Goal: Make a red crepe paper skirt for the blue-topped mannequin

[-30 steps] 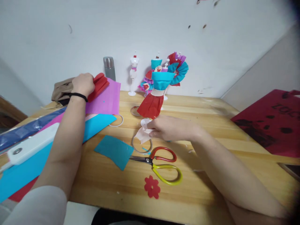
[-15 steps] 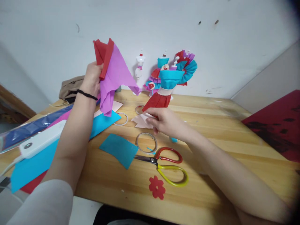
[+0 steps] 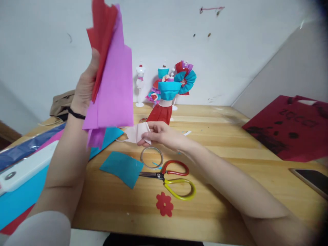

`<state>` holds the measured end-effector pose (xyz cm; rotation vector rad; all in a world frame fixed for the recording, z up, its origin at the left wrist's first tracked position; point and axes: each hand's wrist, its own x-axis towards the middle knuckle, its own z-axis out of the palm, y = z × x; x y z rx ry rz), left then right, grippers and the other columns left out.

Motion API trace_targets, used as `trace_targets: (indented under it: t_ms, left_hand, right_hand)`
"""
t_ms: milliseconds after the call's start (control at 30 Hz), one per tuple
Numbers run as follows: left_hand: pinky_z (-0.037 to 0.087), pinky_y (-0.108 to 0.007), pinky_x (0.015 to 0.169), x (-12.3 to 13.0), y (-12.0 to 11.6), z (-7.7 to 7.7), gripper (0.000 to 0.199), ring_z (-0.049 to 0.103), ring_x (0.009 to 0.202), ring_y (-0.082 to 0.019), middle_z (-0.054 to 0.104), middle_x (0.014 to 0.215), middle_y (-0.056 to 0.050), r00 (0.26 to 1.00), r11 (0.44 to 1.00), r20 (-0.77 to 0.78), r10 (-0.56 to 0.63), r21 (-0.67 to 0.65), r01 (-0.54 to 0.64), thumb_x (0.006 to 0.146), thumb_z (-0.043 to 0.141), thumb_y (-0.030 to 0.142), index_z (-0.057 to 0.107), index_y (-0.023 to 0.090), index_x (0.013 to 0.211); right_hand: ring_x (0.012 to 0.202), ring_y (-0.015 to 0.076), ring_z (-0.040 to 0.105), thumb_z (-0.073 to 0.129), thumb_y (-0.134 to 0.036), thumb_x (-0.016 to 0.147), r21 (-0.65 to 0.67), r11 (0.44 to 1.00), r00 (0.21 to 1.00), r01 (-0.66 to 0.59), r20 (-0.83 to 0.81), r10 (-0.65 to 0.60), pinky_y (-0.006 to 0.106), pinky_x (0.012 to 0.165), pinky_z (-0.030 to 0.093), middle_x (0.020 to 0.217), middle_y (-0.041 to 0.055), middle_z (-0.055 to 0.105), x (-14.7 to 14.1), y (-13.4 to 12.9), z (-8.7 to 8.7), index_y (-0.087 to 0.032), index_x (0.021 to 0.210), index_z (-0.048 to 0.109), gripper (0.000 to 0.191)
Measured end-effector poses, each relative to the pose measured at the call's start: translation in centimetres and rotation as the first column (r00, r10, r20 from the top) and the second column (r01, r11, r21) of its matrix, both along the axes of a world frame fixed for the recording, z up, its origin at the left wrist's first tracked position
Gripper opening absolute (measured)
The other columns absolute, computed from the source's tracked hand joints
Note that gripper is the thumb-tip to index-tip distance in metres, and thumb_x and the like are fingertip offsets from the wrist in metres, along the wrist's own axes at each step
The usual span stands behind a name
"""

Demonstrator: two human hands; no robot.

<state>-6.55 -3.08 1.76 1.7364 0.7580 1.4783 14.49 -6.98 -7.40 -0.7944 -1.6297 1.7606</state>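
Note:
My left hand (image 3: 85,82) is closed round red crepe paper (image 3: 104,37) and purple crepe paper (image 3: 115,92), raised above the table at the left. Between thumb and fingers of my right hand (image 3: 156,133) is a pale pink piece of paper (image 3: 133,133). Just behind that hand stands a small dress form in a turquoise top and red skirt (image 3: 160,114). Nearer to me lie a roll of tape (image 3: 142,162), a turquoise paper piece (image 3: 123,167), scissors with one red and one yellow handle (image 3: 159,176), and a red paper flower (image 3: 164,204).
Along the wall stand a white mini dress form (image 3: 140,73) and others with paper dresses (image 3: 186,82). A white power strip (image 3: 30,165) lies over coloured sheets (image 3: 23,201) at left. To the right are a red bag (image 3: 289,130) and a phone (image 3: 311,179).
My left hand has risen, with the red and purple paper now hanging straighter. My right hand has lifted the pale pink paper off the table. The view has shifted to the right.

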Motion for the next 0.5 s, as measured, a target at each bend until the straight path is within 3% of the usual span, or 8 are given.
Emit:
trace_targets:
  t_ms: [100,167,233,300,400,500]
  left_hand:
    - [0.048,-0.04,0.107,-0.3,-0.5,-0.3,0.057,0.055,0.131,-0.032,0.069,0.117,-0.005,0.986,0.981,0.025,-0.165,0.105,0.162,0.069,0.082,0.052,0.068,0.019,0.113]
    - [0.051,-0.044,0.101,-0.3,-0.5,-0.5,0.054,0.064,0.116,-0.032,0.072,0.104,-0.007,0.967,0.971,-0.135,-0.215,0.075,0.226,0.061,0.089,0.04,0.069,0.015,0.104]
    - [0.055,-0.044,0.09,0.1,-0.5,-0.5,0.041,0.069,0.096,-0.027,0.073,0.094,-0.006,0.894,0.97,-0.381,-0.234,-0.031,0.241,0.067,0.085,0.036,0.07,0.012,0.097]
    - [0.056,-0.04,0.086,0.8,-0.9,-0.2,0.029,0.069,0.089,-0.023,0.073,0.091,-0.004,0.792,0.966,-0.559,-0.244,-0.072,0.247,0.076,0.078,0.034,0.073,0.013,0.094]
    - [0.056,-0.036,0.09,1.9,-2.0,0.4,0.022,0.069,0.098,-0.025,0.073,0.091,0.001,0.694,0.966,-0.687,-0.213,-0.04,0.257,0.08,0.073,0.033,0.074,0.016,0.095]
    - [0.056,-0.037,0.091,1.9,-3.2,1.1,0.016,0.068,0.103,-0.028,0.067,0.082,0.003,0.665,0.99,-0.736,-0.124,-0.05,0.129,0.081,0.069,0.029,0.072,0.014,0.087]
  right_hand:
    - [0.074,0.0127,0.07,0.072,-0.034,0.082,-0.044,0.999,0.978,0.025,-0.206,-0.033,0.024,0.074,0.059,0.082,0.0037,0.072,0.2,0.3,-0.2,-0.017,0.086,0.064,0.019]
    - [0.08,0.0147,0.07,0.072,-0.046,0.082,-0.043,0.998,0.957,0.041,-0.286,-0.052,0.027,0.076,0.06,0.087,0.0043,0.072,0.4,0.3,0.2,-0.019,0.091,0.065,0.03]
    - [0.087,0.017,0.07,0.072,-0.054,0.079,-0.011,0.999,0.948,0.049,-0.315,-0.05,0.03,0.079,0.059,0.095,0.0046,0.072,0.7,-0.1,0.9,-0.021,0.096,0.065,0.038]
    - [0.091,0.0193,0.069,0.079,-0.055,0.071,0.045,0.996,0.948,0.072,-0.315,-0.055,0.033,0.08,0.059,0.1,0.0043,0.072,0.7,-0.7,1.5,-0.022,0.096,0.064,0.043]
    - [0.091,0.0214,0.067,0.086,-0.045,0.06,0.145,0.981,0.954,0.132,-0.287,-0.086,0.036,0.082,0.058,0.098,0.0037,0.072,0.5,-1.5,1.9,-0.023,0.09,0.063,0.044]
    - [0.091,0.0202,0.067,0.083,-0.038,0.064,0.218,0.967,0.955,0.134,-0.287,-0.068,0.036,0.084,0.057,0.094,0.0026,0.071,0.3,-1.8,1.9,-0.022,0.09,0.062,0.037]
